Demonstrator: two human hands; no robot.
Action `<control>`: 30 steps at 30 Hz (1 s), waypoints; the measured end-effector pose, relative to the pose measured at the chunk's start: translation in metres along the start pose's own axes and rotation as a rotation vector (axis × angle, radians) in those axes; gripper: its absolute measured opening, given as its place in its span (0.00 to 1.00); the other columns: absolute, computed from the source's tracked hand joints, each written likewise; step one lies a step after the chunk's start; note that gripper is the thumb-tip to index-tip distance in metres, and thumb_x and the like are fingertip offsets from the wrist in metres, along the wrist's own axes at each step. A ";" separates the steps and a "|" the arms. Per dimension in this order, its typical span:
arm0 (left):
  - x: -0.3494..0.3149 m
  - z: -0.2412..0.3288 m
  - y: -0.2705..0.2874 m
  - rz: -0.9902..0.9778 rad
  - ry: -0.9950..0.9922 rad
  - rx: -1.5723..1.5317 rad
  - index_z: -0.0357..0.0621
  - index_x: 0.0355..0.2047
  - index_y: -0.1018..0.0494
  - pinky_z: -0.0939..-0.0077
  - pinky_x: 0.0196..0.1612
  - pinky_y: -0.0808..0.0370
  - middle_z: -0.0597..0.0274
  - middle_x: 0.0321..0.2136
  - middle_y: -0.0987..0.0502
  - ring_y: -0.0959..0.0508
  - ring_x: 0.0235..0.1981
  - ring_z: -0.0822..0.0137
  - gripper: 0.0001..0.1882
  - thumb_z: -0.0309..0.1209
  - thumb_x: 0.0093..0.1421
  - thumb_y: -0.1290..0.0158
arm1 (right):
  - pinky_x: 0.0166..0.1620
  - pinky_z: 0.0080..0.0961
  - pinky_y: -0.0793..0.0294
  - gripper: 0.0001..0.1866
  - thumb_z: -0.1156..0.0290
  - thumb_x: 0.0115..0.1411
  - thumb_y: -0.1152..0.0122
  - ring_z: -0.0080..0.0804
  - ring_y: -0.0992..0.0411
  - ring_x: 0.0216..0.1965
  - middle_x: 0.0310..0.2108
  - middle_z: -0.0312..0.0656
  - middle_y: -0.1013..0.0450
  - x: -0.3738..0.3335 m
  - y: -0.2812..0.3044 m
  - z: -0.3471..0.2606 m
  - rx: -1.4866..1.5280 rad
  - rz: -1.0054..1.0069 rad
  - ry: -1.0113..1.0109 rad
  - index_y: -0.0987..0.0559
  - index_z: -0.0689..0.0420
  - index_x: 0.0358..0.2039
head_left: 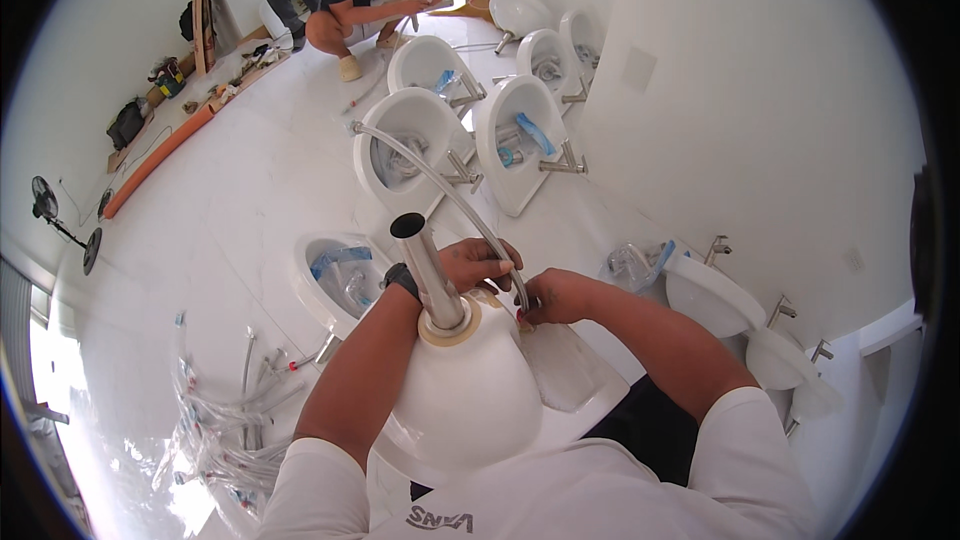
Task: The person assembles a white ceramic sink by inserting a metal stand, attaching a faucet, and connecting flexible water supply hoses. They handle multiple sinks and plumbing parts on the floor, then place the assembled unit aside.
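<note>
An upturned white sink (465, 405) is rested against the lap, its metal pipe (434, 280) angled upward. A bent hose (450, 192) is pinched between thumb and fingers of the left hand (482, 264). The fingers of the right hand (556, 297) are curled at the hose's lower end; whether it is gripped there cannot be told. Plastic-wrapped hoses (240, 465) are heaped to the left on the floor (260, 210).

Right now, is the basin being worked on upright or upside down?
Upside down: the basin shows its rounded underside, with a metal pipe rising from it.
</note>
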State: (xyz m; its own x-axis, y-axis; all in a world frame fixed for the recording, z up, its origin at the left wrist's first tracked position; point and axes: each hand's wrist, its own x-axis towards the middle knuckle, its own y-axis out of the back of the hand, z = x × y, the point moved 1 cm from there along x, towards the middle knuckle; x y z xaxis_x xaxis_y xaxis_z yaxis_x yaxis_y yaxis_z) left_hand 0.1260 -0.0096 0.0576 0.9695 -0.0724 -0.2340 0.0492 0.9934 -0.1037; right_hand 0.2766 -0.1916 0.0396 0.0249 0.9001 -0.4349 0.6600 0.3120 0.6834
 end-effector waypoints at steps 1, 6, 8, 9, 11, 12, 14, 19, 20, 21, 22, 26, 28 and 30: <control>0.000 -0.002 0.000 0.004 0.004 -0.035 0.44 0.52 0.25 0.67 0.57 0.24 0.62 0.45 0.21 0.21 0.47 0.66 0.16 0.40 0.71 0.45 | 0.47 0.37 0.22 0.19 0.54 0.58 0.32 0.44 0.20 0.41 0.39 0.47 0.18 0.001 -0.002 0.003 -0.052 -0.052 -0.034 0.14 0.54 0.43; 0.000 -0.002 0.001 0.000 -0.008 -0.028 0.43 0.53 0.25 0.68 0.56 0.24 0.62 0.44 0.21 0.21 0.47 0.67 0.17 0.40 0.71 0.45 | 0.54 0.40 0.29 0.18 0.52 0.60 0.33 0.43 0.27 0.52 0.48 0.43 0.25 0.001 -0.010 0.015 -0.318 0.111 0.246 0.15 0.51 0.43; -0.002 0.000 0.000 -0.003 -0.014 0.001 0.43 0.53 0.25 0.68 0.56 0.24 0.62 0.44 0.21 0.20 0.47 0.67 0.17 0.41 0.71 0.45 | 0.56 0.41 0.32 0.17 0.53 0.60 0.33 0.41 0.29 0.55 0.48 0.42 0.26 -0.003 -0.016 0.018 -0.431 0.183 0.298 0.16 0.50 0.43; -0.002 0.001 0.000 -0.003 -0.005 -0.018 0.43 0.53 0.26 0.68 0.56 0.24 0.62 0.44 0.21 0.20 0.47 0.67 0.18 0.41 0.71 0.45 | 0.57 0.41 0.33 0.16 0.53 0.61 0.34 0.40 0.30 0.55 0.48 0.41 0.26 -0.005 -0.018 0.019 -0.412 0.231 0.319 0.16 0.49 0.42; -0.004 0.002 -0.001 -0.004 0.005 -0.002 0.43 0.53 0.26 0.68 0.56 0.23 0.61 0.45 0.21 0.20 0.47 0.67 0.18 0.42 0.71 0.46 | 0.58 0.40 0.35 0.14 0.53 0.61 0.34 0.38 0.31 0.56 0.49 0.39 0.27 -0.008 -0.022 0.019 -0.389 0.226 0.293 0.17 0.48 0.41; -0.004 0.003 -0.001 0.014 0.013 0.001 0.43 0.53 0.26 0.68 0.56 0.23 0.61 0.45 0.21 0.20 0.47 0.66 0.18 0.42 0.71 0.46 | 0.57 0.40 0.35 0.14 0.53 0.61 0.34 0.38 0.31 0.54 0.47 0.39 0.28 -0.009 -0.023 0.019 -0.409 0.225 0.283 0.17 0.48 0.40; -0.004 0.003 -0.001 0.035 0.010 0.050 0.42 0.54 0.26 0.68 0.56 0.23 0.60 0.45 0.21 0.20 0.47 0.66 0.18 0.42 0.72 0.46 | 0.55 0.39 0.35 0.13 0.53 0.61 0.34 0.37 0.30 0.51 0.44 0.38 0.28 -0.010 -0.024 0.018 -0.432 0.253 0.294 0.18 0.48 0.37; -0.002 0.001 -0.001 0.013 0.010 0.026 0.41 0.54 0.27 0.67 0.56 0.23 0.59 0.46 0.22 0.20 0.49 0.66 0.19 0.42 0.72 0.46 | 0.51 0.37 0.36 0.14 0.51 0.60 0.33 0.35 0.30 0.45 0.36 0.36 0.28 -0.009 -0.024 0.012 -0.485 0.316 0.329 0.19 0.48 0.32; -0.002 0.000 0.000 0.005 0.012 0.027 0.40 0.54 0.27 0.67 0.56 0.23 0.59 0.46 0.23 0.21 0.49 0.66 0.19 0.42 0.72 0.46 | 0.50 0.36 0.36 0.14 0.51 0.60 0.32 0.35 0.29 0.44 0.34 0.35 0.28 -0.009 -0.025 0.011 -0.495 0.316 0.303 0.19 0.48 0.31; -0.002 0.000 0.000 0.011 0.005 0.031 0.40 0.54 0.27 0.67 0.56 0.23 0.60 0.46 0.23 0.21 0.49 0.66 0.20 0.42 0.72 0.46 | 0.50 0.36 0.36 0.14 0.51 0.59 0.32 0.35 0.29 0.43 0.33 0.36 0.28 -0.010 -0.027 0.009 -0.503 0.331 0.275 0.18 0.48 0.31; -0.002 0.000 0.000 0.017 0.001 0.036 0.40 0.54 0.27 0.67 0.56 0.23 0.60 0.46 0.23 0.21 0.49 0.66 0.20 0.42 0.72 0.46 | 0.50 0.36 0.36 0.14 0.51 0.59 0.32 0.35 0.29 0.43 0.33 0.36 0.28 -0.011 -0.031 0.006 -0.514 0.345 0.227 0.18 0.48 0.30; -0.003 0.002 0.000 0.014 -0.014 0.068 0.39 0.53 0.27 0.67 0.56 0.23 0.61 0.46 0.23 0.21 0.48 0.67 0.20 0.42 0.72 0.46 | 0.50 0.38 0.37 0.16 0.50 0.60 0.33 0.36 0.27 0.42 0.32 0.39 0.26 -0.016 -0.044 -0.005 -0.502 0.427 0.061 0.18 0.51 0.29; -0.003 0.003 -0.001 0.012 0.011 0.044 0.40 0.53 0.26 0.67 0.57 0.23 0.61 0.46 0.23 0.21 0.49 0.67 0.20 0.43 0.71 0.46 | 0.49 0.39 0.36 0.17 0.50 0.60 0.34 0.37 0.26 0.40 0.32 0.40 0.25 -0.017 -0.051 -0.012 -0.511 0.477 -0.003 0.17 0.52 0.29; -0.003 0.004 -0.001 -0.002 0.019 0.056 0.40 0.53 0.26 0.67 0.57 0.23 0.61 0.45 0.23 0.21 0.49 0.67 0.20 0.43 0.71 0.46 | 0.48 0.41 0.35 0.18 0.50 0.60 0.34 0.38 0.25 0.38 0.31 0.41 0.25 -0.017 -0.054 -0.017 -0.495 0.508 -0.073 0.17 0.54 0.29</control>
State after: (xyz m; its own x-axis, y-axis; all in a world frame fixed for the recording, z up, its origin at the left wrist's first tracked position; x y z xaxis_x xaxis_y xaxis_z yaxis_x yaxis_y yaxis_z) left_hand 0.1242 -0.0096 0.0626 0.9648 -0.0758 -0.2518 0.0652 0.9966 -0.0502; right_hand 0.2275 -0.2186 0.0196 0.3001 0.9537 -0.0185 0.1355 -0.0234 0.9905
